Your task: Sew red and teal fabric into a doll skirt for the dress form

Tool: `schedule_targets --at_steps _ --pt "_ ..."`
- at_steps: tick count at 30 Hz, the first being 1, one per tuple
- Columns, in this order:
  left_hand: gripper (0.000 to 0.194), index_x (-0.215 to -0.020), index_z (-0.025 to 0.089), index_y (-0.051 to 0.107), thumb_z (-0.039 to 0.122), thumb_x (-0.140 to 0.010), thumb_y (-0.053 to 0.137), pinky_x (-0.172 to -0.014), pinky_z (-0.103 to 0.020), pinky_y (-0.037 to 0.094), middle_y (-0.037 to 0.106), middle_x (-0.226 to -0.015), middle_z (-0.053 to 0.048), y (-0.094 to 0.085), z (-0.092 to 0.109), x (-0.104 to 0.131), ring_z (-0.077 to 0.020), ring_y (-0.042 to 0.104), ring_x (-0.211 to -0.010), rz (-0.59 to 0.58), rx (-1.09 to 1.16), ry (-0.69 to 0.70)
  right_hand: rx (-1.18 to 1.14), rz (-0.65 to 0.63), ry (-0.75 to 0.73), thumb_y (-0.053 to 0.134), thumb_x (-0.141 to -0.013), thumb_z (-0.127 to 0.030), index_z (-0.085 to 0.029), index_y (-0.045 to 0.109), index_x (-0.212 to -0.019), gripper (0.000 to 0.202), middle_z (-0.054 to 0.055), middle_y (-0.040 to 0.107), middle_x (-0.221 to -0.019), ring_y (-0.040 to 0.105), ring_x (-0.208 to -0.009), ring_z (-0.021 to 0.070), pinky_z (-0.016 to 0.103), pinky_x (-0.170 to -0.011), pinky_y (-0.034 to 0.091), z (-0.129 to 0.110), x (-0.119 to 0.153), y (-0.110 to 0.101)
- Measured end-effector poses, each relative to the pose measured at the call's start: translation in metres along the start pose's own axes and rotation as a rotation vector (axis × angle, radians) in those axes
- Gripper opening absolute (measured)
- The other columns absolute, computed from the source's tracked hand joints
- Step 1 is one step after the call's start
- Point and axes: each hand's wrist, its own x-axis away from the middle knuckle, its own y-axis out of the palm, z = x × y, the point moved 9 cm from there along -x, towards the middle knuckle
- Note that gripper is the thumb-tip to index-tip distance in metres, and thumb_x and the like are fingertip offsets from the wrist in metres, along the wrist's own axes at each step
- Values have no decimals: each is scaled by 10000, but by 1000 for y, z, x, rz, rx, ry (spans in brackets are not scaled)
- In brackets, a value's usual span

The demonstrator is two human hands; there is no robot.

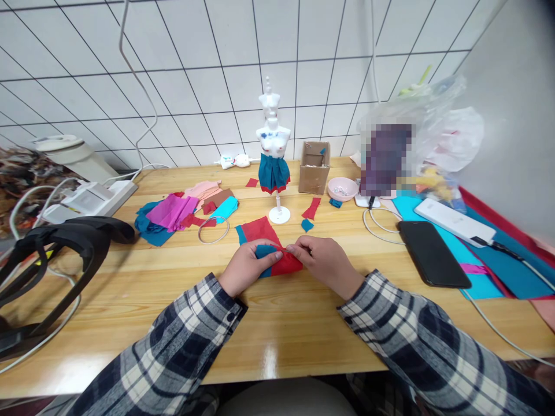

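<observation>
A piece of red and teal fabric (260,230) lies in front of me on the wooden table (273,323), bunched up at its middle. My left hand (251,263) pinches it from the left, thumb on top over a teal fold. From the right, my right hand (323,260) closes thumb and fingers on the red part, close to the left thumb. Whether a small tool sits between the right fingertips I cannot make out. Just behind the hands stands a small white mannequin (273,138) wearing a teal skirt with a red hem (274,172).
Fabric scraps (173,211) and a thin hoop (214,230) lie left. Behind stand a cardboard box (313,173) and pink bowl (342,189). A black phone (433,253), white power bank (455,221) and cables are right; a black headset (65,271) is at left.
</observation>
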Motion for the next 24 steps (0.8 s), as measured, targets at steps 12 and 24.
schedule_targets --at_steps 12,24 --pt "332 -801 163 696 492 -753 685 -644 -275 487 707 -749 -17 -1 -2 -1 -165 606 -669 -17 -40 8 24 -17 9 402 -966 -535 -214 584 -715 447 -13 607 -639 494 -601 127 259 -558 251 3 -1 -2" --pt "346 -926 176 721 456 -725 736 -895 -361 503 756 -968 -64 -1 0 -2 -231 672 -908 -9 28 47 -54 -123 7 351 -977 -528 -202 550 -636 512 -19 554 -579 471 -562 119 266 -542 252 8 -3 5"
